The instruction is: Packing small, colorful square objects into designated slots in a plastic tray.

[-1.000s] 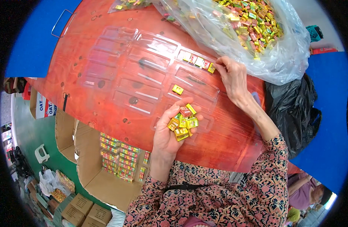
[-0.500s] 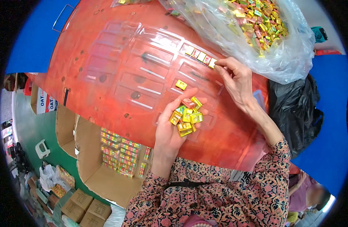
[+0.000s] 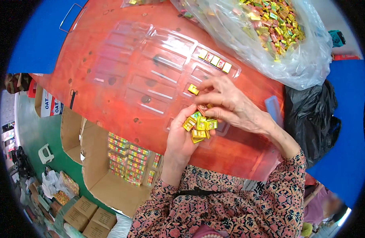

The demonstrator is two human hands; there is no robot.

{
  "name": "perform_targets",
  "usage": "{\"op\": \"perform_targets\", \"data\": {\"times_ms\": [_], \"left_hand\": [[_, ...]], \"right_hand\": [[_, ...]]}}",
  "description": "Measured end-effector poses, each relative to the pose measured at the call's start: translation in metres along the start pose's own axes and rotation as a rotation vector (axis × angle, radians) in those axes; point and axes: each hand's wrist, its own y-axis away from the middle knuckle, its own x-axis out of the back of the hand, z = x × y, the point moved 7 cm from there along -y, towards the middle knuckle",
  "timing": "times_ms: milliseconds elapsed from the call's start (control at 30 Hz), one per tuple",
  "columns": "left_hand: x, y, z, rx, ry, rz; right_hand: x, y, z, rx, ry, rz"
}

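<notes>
My left hand (image 3: 179, 139) is cupped palm up around a heap of small foil-wrapped sweets (image 3: 200, 127), mostly yellow, with some green and red. Over the heap, my right hand (image 3: 236, 105) curls its thumb and fingers on a red wrapped sweet (image 3: 201, 110) at the top, partly hidden by them. Beneath both hands lies a clear plastic tray (image 3: 141, 83) with rows of shallow compartments. Its far right compartment holds a row of sweets (image 3: 215, 60), yellow and red by turns. A single yellow sweet (image 3: 193, 89) lies just beyond my left fingertips, beside my right fingers.
A large clear bag (image 3: 297, 71) full of loose sweets stands at the far right of the red table (image 3: 238, 158). A black plastic bag (image 3: 309, 123) is beside the right edge. At lower left, an open cardboard box (image 3: 101, 174) contains filled trays (image 3: 129, 160). Another person (image 3: 319, 202) is at lower right.
My right hand has left the end of the row in the tray and come back toward me to the heap in my left palm. My left hand stays nearly in place.
</notes>
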Motion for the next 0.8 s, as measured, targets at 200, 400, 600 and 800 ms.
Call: {"op": "perform_targets", "data": {"times_ms": [200, 400, 600, 800], "left_hand": [[-0.006, -0.004, -0.01, 0.05, -0.04, -0.004], [-0.007, -0.008, -0.017, 0.074, 0.087, 0.027], [-0.014, -0.005, -0.012, 0.05, 0.104, -0.018], [-0.012, -0.006, -0.004, 0.041, 0.056, -0.04]], "right_hand": [[-0.003, 0.003, 0.007, -0.117, -0.231, -0.133], [0.006, 0.01, 0.01, -0.14, -0.2, -0.055], [0.024, 0.005, 0.012, -0.263, -0.314, 0.085], [0.044, -0.042, 0.082, -0.26, -0.095, 0.458]]}}
